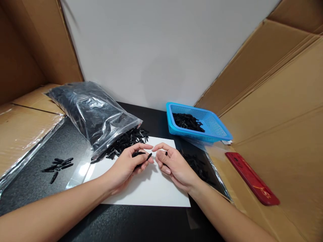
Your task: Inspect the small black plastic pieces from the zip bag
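Above a white sheet, my left hand is closed around several small black elongated pieces. One of them sticks out between thumb and fingers toward the other hand. My right hand faces it, its index finger bent and almost meeting the left index fingertip. The other right fingers are curled in with the thumb; a tiny dark spot shows there, too small to identify. Behind the left hand, a heap of similar black pieces spills beside the mouth of a clear zip bag filled with dark contents.
A blue basket at the back right holds more black pieces. Others lie in a small group on the left and a dark pile right of my right hand. A red phone-like object rests by the cardboard wall.
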Tool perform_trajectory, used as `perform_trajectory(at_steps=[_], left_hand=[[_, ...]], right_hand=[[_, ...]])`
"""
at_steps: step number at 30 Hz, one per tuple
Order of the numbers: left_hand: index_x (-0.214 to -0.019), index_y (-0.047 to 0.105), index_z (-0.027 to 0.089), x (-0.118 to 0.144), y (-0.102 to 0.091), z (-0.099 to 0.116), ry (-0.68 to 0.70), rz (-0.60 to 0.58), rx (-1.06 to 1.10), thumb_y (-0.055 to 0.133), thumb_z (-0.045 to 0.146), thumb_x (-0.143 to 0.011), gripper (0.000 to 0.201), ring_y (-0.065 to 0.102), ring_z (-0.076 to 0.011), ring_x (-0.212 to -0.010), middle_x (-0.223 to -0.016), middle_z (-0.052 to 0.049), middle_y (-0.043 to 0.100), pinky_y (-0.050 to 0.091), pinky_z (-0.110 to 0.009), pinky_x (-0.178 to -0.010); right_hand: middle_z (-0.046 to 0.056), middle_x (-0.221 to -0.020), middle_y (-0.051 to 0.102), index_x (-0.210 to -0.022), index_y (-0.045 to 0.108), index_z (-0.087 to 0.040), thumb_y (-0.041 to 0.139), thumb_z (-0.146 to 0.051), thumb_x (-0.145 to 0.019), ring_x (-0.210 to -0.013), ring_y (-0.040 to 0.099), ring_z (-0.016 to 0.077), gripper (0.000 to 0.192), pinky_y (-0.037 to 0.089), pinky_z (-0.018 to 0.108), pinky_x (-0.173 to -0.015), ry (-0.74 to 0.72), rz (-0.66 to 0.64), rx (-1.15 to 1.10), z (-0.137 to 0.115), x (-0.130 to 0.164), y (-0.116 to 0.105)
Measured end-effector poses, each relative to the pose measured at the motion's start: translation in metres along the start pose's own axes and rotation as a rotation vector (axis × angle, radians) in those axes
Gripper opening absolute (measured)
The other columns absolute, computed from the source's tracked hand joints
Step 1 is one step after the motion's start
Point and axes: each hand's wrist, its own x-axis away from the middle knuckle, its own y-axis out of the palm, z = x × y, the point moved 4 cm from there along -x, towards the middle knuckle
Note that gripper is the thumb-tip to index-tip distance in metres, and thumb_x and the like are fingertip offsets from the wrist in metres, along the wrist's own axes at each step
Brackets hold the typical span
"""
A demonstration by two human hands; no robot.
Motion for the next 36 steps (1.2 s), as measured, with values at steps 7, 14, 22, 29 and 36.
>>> perform_trajectory(at_steps=[7, 14, 22, 29, 36], left_hand=[[-0.098, 0.062, 0.018, 0.003, 0.0, 0.002, 0.007, 0.019, -0.013, 0.073, 0.026, -0.076, 0.025, 0.045, -0.0049, -0.053, -0.067, 0.004, 0.06, 0.029, -0.014, -0.047], [-0.094, 0.068, 0.013, 0.002, 0.0, 0.003, -0.018, 0.024, 0.103, 0.062, 0.02, -0.079, 0.018, 0.042, -0.0061, -0.052, -0.071, -0.003, 0.065, 0.022, -0.015, -0.042], [-0.076, 0.062, 0.015, 0.002, 0.003, -0.002, -0.033, -0.038, 0.049, 0.07, 0.038, -0.082, 0.025, 0.039, -0.0034, -0.049, -0.065, 0.001, 0.062, 0.025, -0.014, -0.046], [-0.075, 0.064, 0.014, 0.002, 0.003, -0.004, -0.033, -0.094, 0.011, 0.074, 0.038, -0.078, 0.027, 0.036, -0.0029, -0.048, -0.07, 0.0, 0.064, 0.021, -0.016, -0.044], [-0.088, 0.07, 0.013, 0.001, 0.002, -0.001, -0.03, -0.07, 0.009, 0.076, 0.038, -0.076, 0.028, 0.035, -0.0035, -0.048, -0.067, 0.0, 0.062, 0.018, -0.017, -0.042]], right_hand=[[-0.001, -0.066, 0.064, -0.081, 0.067, -0.017, 0.075, -0.037, -0.077, -0.043, 0.037, 0.0062, 0.022, 0.027, 0.022, -0.042, -0.157, 0.067, 0.206, -0.006, 0.004, 0.0], [-0.003, -0.062, 0.06, -0.083, 0.063, -0.018, 0.077, -0.034, -0.075, -0.041, 0.03, 0.0042, 0.023, 0.017, 0.021, -0.042, -0.122, 0.031, 0.042, -0.009, 0.003, -0.003], [-0.003, -0.06, 0.064, -0.08, 0.057, -0.018, 0.078, -0.03, -0.072, -0.04, 0.029, 0.0032, 0.026, 0.016, 0.02, -0.044, -0.087, -0.04, -0.064, -0.009, 0.004, -0.001], [0.0, -0.066, 0.065, -0.081, 0.058, -0.018, 0.074, -0.036, -0.076, -0.043, 0.035, 0.0061, 0.024, 0.021, 0.022, -0.045, -0.162, -0.062, 0.082, -0.011, 0.007, -0.005], [0.0, -0.069, 0.061, -0.081, 0.058, -0.021, 0.066, -0.034, -0.084, -0.051, 0.043, 0.0112, 0.015, 0.029, 0.024, -0.046, -0.334, -0.022, 0.429, -0.018, 0.011, -0.007]])
